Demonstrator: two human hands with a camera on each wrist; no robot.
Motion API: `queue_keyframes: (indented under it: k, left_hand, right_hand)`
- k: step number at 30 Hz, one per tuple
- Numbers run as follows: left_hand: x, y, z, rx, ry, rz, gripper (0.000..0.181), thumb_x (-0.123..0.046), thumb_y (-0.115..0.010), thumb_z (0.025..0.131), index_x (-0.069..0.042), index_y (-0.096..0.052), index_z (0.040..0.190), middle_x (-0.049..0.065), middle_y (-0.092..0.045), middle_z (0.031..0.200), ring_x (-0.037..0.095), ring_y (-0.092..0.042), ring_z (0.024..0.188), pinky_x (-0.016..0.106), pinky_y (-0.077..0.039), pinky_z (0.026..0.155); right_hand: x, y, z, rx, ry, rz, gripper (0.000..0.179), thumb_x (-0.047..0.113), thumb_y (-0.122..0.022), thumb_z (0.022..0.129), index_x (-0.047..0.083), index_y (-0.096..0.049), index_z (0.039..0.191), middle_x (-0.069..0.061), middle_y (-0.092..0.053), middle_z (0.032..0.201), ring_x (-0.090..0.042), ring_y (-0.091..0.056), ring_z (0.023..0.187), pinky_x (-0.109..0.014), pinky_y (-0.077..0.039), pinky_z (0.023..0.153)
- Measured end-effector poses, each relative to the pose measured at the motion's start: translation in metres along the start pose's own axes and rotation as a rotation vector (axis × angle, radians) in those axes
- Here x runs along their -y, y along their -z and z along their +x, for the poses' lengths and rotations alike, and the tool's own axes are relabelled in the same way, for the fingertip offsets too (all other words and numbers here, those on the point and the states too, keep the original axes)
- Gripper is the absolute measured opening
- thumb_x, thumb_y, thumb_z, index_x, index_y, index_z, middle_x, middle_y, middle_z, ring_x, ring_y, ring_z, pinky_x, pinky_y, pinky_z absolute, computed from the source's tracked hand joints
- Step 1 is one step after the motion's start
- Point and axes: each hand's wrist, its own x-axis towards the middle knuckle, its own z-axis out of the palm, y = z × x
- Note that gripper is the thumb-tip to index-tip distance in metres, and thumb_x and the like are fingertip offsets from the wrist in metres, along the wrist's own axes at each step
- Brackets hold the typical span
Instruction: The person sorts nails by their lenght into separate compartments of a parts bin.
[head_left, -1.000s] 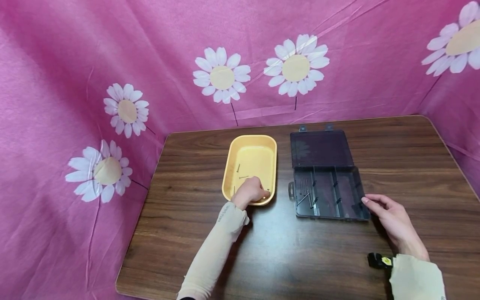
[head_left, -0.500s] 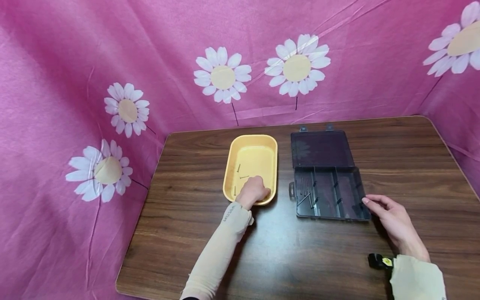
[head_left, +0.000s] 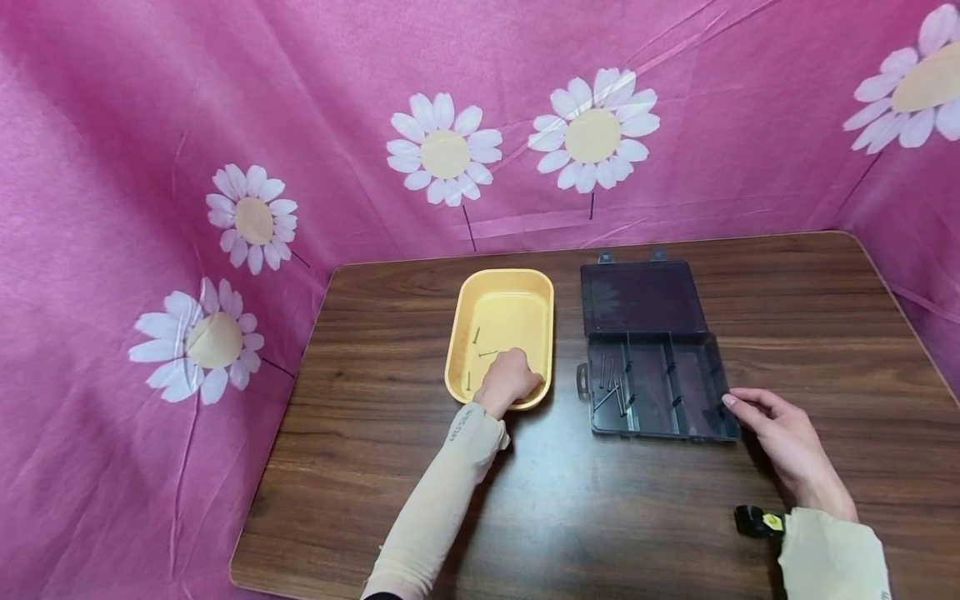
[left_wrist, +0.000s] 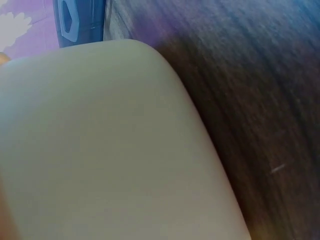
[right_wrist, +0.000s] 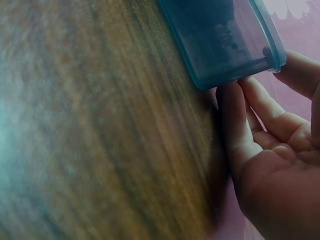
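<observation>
In the head view, my left hand (head_left: 510,379) reaches into the near end of a yellow tray (head_left: 455,350). Its fingertips are hidden beneath the hand, so whatever they touch cannot be seen. Several thin screws (head_left: 476,335) lie in the tray on the hand's left. The tray's pale outer wall (left_wrist: 110,140) fills most of the left wrist view. My right hand (head_left: 780,433) holds the right edge of a dark see-through compartment box (head_left: 690,392). In the right wrist view, the thumb (right_wrist: 302,72) lies over the rim while the other fingers meet the side wall.
The box's lid (head_left: 643,297) lies folded back behind it. Several metal screws or nails (head_left: 609,385) lie in the left compartment. A black strap piece with a yellow mark (head_left: 759,522) is by the right wrist. Pink flowered cloth (head_left: 525,225) hangs behind the wooden table (head_left: 585,517).
My left hand has shifted slightly right within the tray, uncovering more of the screw on its left and covering small pieces near its fingertips. The right hand and box stay put.
</observation>
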Motion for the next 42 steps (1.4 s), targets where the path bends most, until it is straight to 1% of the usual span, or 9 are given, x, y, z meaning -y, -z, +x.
queue_keyframes:
  k: [6,13,20,27,30,34,37,39,42]
  left_hand:
    - [0.0017,-0.003,0.0031,-0.026,-0.026,0.033,0.025,-0.033,-0.066,0.07,-0.014,-0.052,0.061,0.004,-0.056,0.067,0.017,-0.052,0.057,0.028,-0.04,0.046]
    - [0.0027,-0.004,0.0027,-0.012,-0.022,0.027,0.023,-0.031,-0.065,0.068,-0.014,-0.051,0.061,0.004,-0.056,0.066,0.017,-0.051,0.056,0.03,-0.04,0.045]
    - [0.0021,-0.0039,0.0016,-0.016,-0.045,0.046,0.022,-0.03,-0.064,0.068,-0.014,-0.051,0.061,0.004,-0.057,0.066,0.017,-0.051,0.056,0.029,-0.041,0.045]
    - [0.0049,-0.0016,-0.0004,-0.031,-0.074,-0.015,0.023,-0.027,-0.064,0.066,-0.016,-0.049,0.053,0.0,-0.052,0.056,0.014,-0.049,0.049,0.028,-0.04,0.042]
    - [0.0059,-0.0001,-0.0009,-0.041,-0.132,-0.047,0.019,-0.022,-0.065,0.066,-0.016,-0.054,0.052,-0.005,-0.052,0.054,0.01,-0.049,0.05,0.024,-0.04,0.043]
    - [0.007,0.0008,-0.0008,-0.055,-0.208,-0.063,0.008,-0.019,-0.068,0.066,-0.015,-0.062,0.07,-0.007,-0.058,0.066,0.009,-0.052,0.061,0.02,-0.041,0.051]
    - [0.0074,0.0012,-0.0006,-0.053,-0.223,-0.08,0.02,-0.019,-0.069,0.067,-0.012,-0.062,0.084,-0.004,-0.06,0.076,0.01,-0.054,0.067,0.019,-0.042,0.056]
    - [0.0077,0.0021,-0.0006,-0.046,-0.228,-0.105,0.022,-0.019,-0.069,0.068,-0.011,-0.063,0.087,-0.003,-0.061,0.075,0.01,-0.055,0.067,0.019,-0.042,0.057]
    - [0.009,0.0031,-0.0007,-0.038,-0.245,-0.16,0.018,-0.017,-0.068,0.068,-0.01,-0.064,0.084,-0.004,-0.062,0.071,0.008,-0.055,0.062,0.018,-0.043,0.055]
  right_hand:
    - [0.0008,0.0002,0.0,0.005,-0.007,-0.004,0.045,0.046,-0.052,0.085,0.012,-0.054,0.115,0.025,-0.049,0.093,0.004,-0.043,0.081,-0.013,-0.037,0.064]
    - [0.0006,0.0002,-0.0003,0.005,-0.007,-0.013,0.047,0.046,-0.052,0.086,0.01,-0.053,0.116,0.026,-0.048,0.093,0.004,-0.043,0.082,-0.012,-0.037,0.064]
    - [0.001,0.0006,-0.0004,0.028,-0.055,-0.028,0.055,0.051,-0.05,0.085,0.009,-0.05,0.12,0.025,-0.046,0.096,0.004,-0.042,0.085,-0.012,-0.037,0.064]
    - [0.0009,0.0005,-0.0001,0.026,-0.052,-0.031,0.055,0.051,-0.05,0.085,0.009,-0.05,0.12,0.025,-0.045,0.097,0.004,-0.041,0.086,-0.011,-0.037,0.065]
    - [0.0007,0.0006,0.0001,0.025,-0.053,-0.029,0.055,0.051,-0.05,0.084,0.009,-0.05,0.12,0.026,-0.045,0.096,0.004,-0.041,0.086,-0.011,-0.036,0.065]
    - [0.0005,0.0004,0.0006,0.022,-0.058,-0.027,0.055,0.051,-0.051,0.084,0.01,-0.051,0.12,0.026,-0.045,0.096,0.004,-0.041,0.085,-0.012,-0.036,0.064]
    - [0.0003,0.0003,0.0003,0.02,-0.055,-0.028,0.055,0.051,-0.051,0.084,0.009,-0.051,0.12,0.026,-0.045,0.095,0.004,-0.042,0.085,-0.012,-0.036,0.064]
    - [0.0004,0.0003,0.0001,0.021,-0.054,-0.03,0.055,0.051,-0.051,0.084,0.009,-0.05,0.12,0.026,-0.045,0.096,0.004,-0.042,0.085,-0.012,-0.037,0.065]
    - [0.001,0.0006,-0.0001,0.028,-0.06,-0.027,0.056,0.051,-0.05,0.084,0.009,-0.05,0.121,0.026,-0.045,0.096,0.005,-0.042,0.085,-0.012,-0.037,0.064]
